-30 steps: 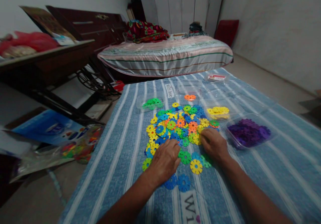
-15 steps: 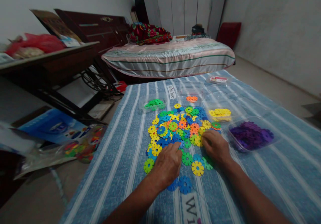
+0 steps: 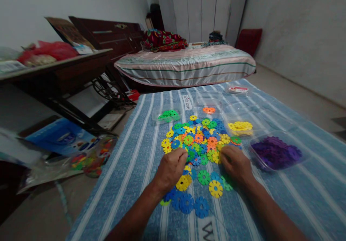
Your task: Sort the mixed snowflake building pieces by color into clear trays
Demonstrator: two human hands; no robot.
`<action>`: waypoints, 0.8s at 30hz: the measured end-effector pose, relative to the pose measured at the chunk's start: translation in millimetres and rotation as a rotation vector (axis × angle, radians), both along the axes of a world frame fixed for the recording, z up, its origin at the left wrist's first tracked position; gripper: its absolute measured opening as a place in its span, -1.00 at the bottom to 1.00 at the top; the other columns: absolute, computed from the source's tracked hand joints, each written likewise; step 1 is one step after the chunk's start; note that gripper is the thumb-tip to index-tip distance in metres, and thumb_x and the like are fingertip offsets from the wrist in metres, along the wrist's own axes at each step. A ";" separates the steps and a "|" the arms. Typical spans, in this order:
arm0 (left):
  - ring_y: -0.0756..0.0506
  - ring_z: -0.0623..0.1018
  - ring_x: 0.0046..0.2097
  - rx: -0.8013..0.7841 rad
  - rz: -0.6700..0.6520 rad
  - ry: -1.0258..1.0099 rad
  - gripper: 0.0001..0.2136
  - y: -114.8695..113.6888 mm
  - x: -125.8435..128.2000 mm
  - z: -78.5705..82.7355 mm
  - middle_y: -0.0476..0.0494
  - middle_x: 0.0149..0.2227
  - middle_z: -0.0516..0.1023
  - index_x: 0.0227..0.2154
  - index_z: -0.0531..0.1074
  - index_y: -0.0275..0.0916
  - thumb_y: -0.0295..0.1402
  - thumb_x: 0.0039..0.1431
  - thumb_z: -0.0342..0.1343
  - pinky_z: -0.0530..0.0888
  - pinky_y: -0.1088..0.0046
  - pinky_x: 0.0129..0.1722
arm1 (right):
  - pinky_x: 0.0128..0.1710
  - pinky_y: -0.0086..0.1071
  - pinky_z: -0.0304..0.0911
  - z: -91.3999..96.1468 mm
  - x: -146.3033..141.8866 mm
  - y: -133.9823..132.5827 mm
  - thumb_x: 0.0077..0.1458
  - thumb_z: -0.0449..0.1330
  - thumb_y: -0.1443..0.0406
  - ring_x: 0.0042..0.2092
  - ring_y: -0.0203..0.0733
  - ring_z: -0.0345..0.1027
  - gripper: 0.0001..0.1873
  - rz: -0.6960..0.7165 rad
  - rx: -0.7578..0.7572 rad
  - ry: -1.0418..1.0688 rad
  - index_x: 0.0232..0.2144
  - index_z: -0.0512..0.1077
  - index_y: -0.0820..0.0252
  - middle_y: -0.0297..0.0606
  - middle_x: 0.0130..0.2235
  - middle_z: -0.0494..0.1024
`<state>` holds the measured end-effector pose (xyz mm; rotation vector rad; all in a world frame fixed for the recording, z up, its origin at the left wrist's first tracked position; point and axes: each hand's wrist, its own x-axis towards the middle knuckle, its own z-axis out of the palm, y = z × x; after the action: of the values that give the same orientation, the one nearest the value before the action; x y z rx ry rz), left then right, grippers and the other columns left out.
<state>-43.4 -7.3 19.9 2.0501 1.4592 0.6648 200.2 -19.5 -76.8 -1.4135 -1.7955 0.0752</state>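
Observation:
Notched plastic snowflake discs [image 3: 198,138] in yellow, green, blue and orange lie in a loose heap on the striped cloth. My left hand [image 3: 171,165] is closed at the heap's left side, its fingertips by green and blue discs; what it pinches is hidden. At the right edge, my right hand [image 3: 236,163] has curled fingers against a yellow disc [image 3: 220,146], and I cannot tell whether it is gripped. Nearer to me are several blue discs [image 3: 186,202], a yellow disc [image 3: 215,188] and a green disc [image 3: 203,177].
Clear tubs hold purple discs [image 3: 275,152], yellow discs [image 3: 240,126], orange discs [image 3: 209,110] and green discs [image 3: 169,115]. Farther back sits a small clear box [image 3: 238,89]. A bed [image 3: 186,68] stands beyond the table, and a sewing-machine table [image 3: 59,66] at left.
My left hand has shifted left over the heap's edge. Yellow and blue discs from that side now lie closer to me. My right hand has stayed about where it was.

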 end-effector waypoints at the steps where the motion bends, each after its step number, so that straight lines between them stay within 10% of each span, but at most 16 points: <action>1: -0.01 0.46 -0.51 -0.085 0.067 -0.091 -0.77 4.5 -2.5 1.6 -0.01 -0.56 0.46 -0.49 0.39 -0.21 -0.27 0.20 -0.07 0.38 0.48 -0.44 | -0.19 -0.31 0.28 0.0 -0.3 -0.1 0.18 0.06 0.33 -0.19 -0.14 0.40 -0.83 -0.001 0.004 0.001 -0.38 0.45 0.13 -0.22 -0.28 0.55; 7: 0.06 0.37 -0.69 -0.315 0.417 -0.469 -0.82 44.0 -13.2 5.1 0.00 -0.64 0.47 -0.49 0.40 -0.28 -0.26 0.04 0.07 0.28 0.58 -0.63 | -0.19 -0.30 0.28 -0.1 -1.4 -0.5 0.19 0.05 0.34 -0.18 -0.13 0.40 -0.82 0.002 -0.003 -0.010 -0.37 0.44 0.13 -0.20 -0.27 0.55; 15: 0.04 0.49 -0.58 -0.266 0.578 -1.008 -0.93 127.0 -13.2 48.9 -0.10 -0.53 0.54 -0.43 0.35 -0.33 -0.44 0.01 0.12 0.46 0.53 -0.49 | -0.19 -0.30 0.28 -2.0 -0.6 -0.1 0.19 0.05 0.34 -0.18 -0.13 0.39 -0.83 0.007 0.006 -0.024 -0.37 0.45 0.15 -0.18 -0.25 0.55; 24: 0.04 0.44 -0.57 -0.319 0.287 -0.454 -0.83 69.6 9.2 -7.9 -0.01 -0.55 0.50 -0.45 0.42 -0.29 -0.27 -0.05 0.15 0.35 0.55 -0.53 | -0.19 -0.31 0.26 4.6 -1.2 0.3 0.19 0.05 0.36 -0.19 -0.14 0.37 -0.81 0.013 -0.011 -0.028 -0.40 0.45 0.18 -0.17 -0.27 0.54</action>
<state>-34.3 62.4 12.0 1.3529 1.4798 0.8788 199.0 -19.3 -72.2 -1.4170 -1.8304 0.0728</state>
